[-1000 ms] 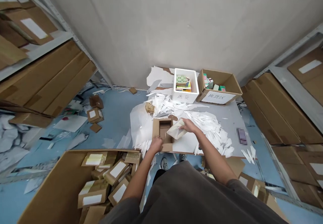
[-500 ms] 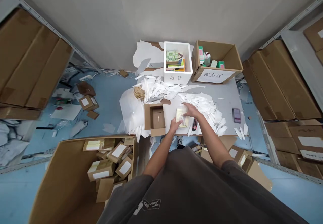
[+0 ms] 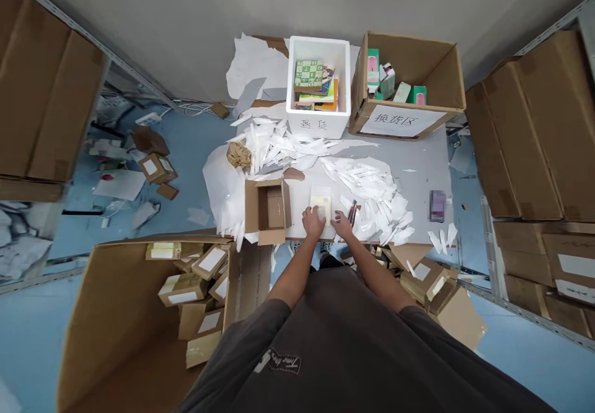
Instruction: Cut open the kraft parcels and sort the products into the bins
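A pale yellow item [image 3: 321,197] lies on the table near its front edge, partly hidden by my left hand [image 3: 313,221]. That hand rests on its lower left part, fingers spread. Close to the item's lower right side is my right hand [image 3: 342,223], its fingers slightly curled and apart, holding nothing visible. A red and black tool [image 3: 352,213] lies just beyond the right hand, beside white paper strips [image 3: 372,183]. Left of the yellow item stands an open small cardboard box [image 3: 271,209] with nothing visible in it.
At the back are a white foam box [image 3: 318,124] of booklets and a carton [image 3: 404,121] with green boxes. A big carton [image 3: 116,314] of parcels stands at lower left. Crumpled brown paper [image 3: 238,154] and a blurred purple object [image 3: 437,206] lie on the table.
The yellow item, held in both hands before, now lies on the table. My right hand has moved down and away from it. The view has shifted, with the table's things appearing nearer.
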Demonstrator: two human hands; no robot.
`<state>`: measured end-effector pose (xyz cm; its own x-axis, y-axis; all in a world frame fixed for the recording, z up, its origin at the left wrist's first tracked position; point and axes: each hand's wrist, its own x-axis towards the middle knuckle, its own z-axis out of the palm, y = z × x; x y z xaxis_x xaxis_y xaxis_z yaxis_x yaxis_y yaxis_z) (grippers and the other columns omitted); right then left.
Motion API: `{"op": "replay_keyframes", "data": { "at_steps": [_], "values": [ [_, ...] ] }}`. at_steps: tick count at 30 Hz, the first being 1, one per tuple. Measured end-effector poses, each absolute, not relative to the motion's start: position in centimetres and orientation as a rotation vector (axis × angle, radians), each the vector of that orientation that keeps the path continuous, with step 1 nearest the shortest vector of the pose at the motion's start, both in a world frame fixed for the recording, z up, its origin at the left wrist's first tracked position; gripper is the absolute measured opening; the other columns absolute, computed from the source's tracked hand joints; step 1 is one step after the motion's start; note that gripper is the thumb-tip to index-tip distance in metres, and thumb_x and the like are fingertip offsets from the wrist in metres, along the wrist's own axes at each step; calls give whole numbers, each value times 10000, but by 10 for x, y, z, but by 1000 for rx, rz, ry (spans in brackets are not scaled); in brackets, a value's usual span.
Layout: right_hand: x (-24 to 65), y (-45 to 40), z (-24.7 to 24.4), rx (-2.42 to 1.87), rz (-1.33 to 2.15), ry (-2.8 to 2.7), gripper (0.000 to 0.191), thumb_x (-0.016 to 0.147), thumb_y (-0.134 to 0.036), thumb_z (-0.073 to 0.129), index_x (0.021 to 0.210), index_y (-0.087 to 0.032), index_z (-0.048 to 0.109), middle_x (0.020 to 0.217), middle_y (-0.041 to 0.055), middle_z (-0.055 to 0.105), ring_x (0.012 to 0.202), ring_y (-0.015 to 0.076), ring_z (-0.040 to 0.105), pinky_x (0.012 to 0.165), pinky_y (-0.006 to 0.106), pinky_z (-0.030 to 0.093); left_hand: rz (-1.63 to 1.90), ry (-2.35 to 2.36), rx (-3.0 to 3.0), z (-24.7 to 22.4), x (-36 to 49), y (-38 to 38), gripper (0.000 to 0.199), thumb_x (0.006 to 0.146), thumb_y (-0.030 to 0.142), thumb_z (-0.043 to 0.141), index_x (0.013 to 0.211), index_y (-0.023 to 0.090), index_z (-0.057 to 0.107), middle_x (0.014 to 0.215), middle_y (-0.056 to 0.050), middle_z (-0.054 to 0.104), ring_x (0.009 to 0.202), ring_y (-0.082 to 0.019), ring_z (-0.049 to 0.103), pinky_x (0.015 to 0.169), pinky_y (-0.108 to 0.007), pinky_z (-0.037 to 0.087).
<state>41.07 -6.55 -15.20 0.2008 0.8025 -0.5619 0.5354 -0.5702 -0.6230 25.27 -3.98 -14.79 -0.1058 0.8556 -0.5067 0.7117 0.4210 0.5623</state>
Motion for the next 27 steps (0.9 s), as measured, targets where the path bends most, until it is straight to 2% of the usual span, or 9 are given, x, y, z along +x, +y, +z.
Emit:
{"op": "replay_keyframes", "data": {
  "at_steps": [4, 7, 10, 14, 17, 20, 23, 27],
  "values": [
    [403, -51, -171, -2234, 1347, -1246, 464, 885, -275, 691, 1344, -208, 668, 1079, 68, 767, 1022, 248, 730, 1000, 362, 541, 36, 1814, 1490, -160, 258, -39, 517, 932, 243, 755, 1426, 217, 606, 1458, -163, 513, 1397, -329, 451, 1095, -401, 495],
    [399, -41, -182, -2236, 1353, -1200, 292, 881, -288, 677, 1162, -215, 717, 978, 58, 770, 991, 256, 728, 927, 336, 543, 21, 1787, 1505, -168, 252, -42, 536, 918, 186, 734, 1439, 204, 611, 1472, -158, 514, 1396, -299, 465, 1134, -378, 477],
    [396, -34, -190, -2246, 1325, -1168, 129, 828, -316, 715, 918, -227, 684, 870, 48, 740, 890, 252, 704, 813, 313, 519, 94, 1715, 1588, -171, 241, -48, 585, 844, 166, 791, 1412, 204, 655, 1560, -153, 492, 1481, -324, 421, 1242, -420, 401],
    [391, -27, -190, -2259, 1349, -1142, 247, 754, -344, 757, 694, -260, 533, 679, 9, 620, 736, 233, 622, 686, 296, 444, 145, 1626, 1550, -168, 232, -52, 685, 784, 179, 846, 1442, 191, 653, 1635, -169, 483, 1550, -365, 408, 1307, -497, 341],
    [383, -28, -182, -2193, 1317, -1157, 263, 739, -324, 715, 677, -274, 464, 649, -21, 560, 694, 209, 570, 659, 288, 408, 241, 1625, 1472, -163, 237, -52, 819, 742, 258, 904, 1501, 165, 609, 1629, -196, 508, 1561, -380, 428, 1321, -525, 329],
    [375, -34, -169, -2075, 1235, -1174, 226, 742, -329, 657, 704, -279, 440, 670, -37, 542, 688, 197, 544, 678, 291, 421, 423, 1593, 1389, -157, 251, -54, 910, 734, 290, 902, 1564, 156, 553, 1592, -200, 563, 1514, -369, 507, 1299, -512, 384],
    [372, -41, -160, -1928, 1231, -1167, 193, 762, -384, 649, 757, -278, 488, 734, -28, 596, 742, 207, 583, 745, 308, 485, 565, 1538, 1275, -150, 261, -57, 831, 816, 267, 809, 1591, 168, 524, 1525, -174, 647, 1413, -332, 620, 1228, -481, 480],
    [383, -48, -158, -1734, 1513, -1078, 273, 768, -452, 728, 935, -257, 639, 914, 20, 727, 896, 233, 694, 858, 349, 567, 530, 1708, 1127, -142, 248, -54, 604, 888, 175, 663, 1488, 200, 598, 1401, -103, 745, 1299, -264, 691, 1152, -411, 534]
  ]
}}
